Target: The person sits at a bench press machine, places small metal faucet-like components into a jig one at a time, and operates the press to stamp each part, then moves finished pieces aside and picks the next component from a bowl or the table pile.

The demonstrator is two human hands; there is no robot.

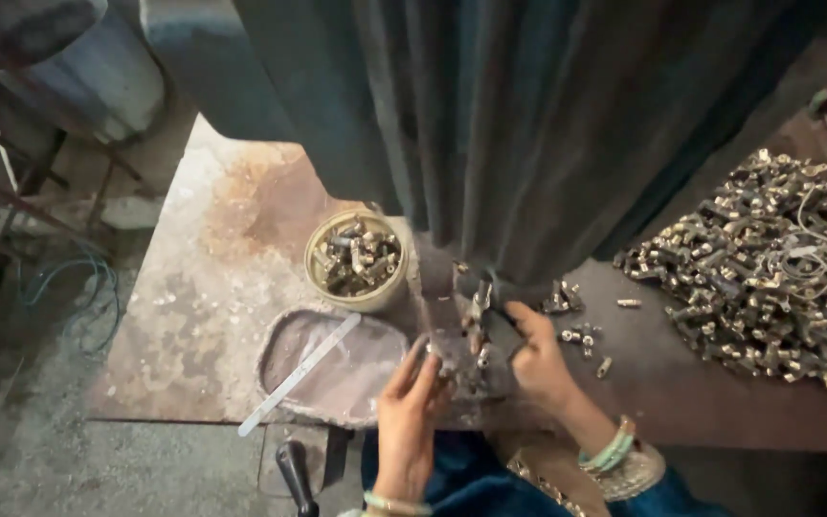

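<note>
The person's right hand (535, 356) is curling its fingers around a small dark metal part (487, 324) under the foot of the big dark press (528, 134), holding it roughly upright just up and left of the knuckles. The left hand (408, 414) is reaching in from below-left, fingers loosely extended and touching the worn work plate (452, 369) beside that part, gripping nothing I can make out. A round tin of fittings (355, 258) is sitting just beyond it, a heap of brass pieces (768, 268) lying well off to the right.
</note>
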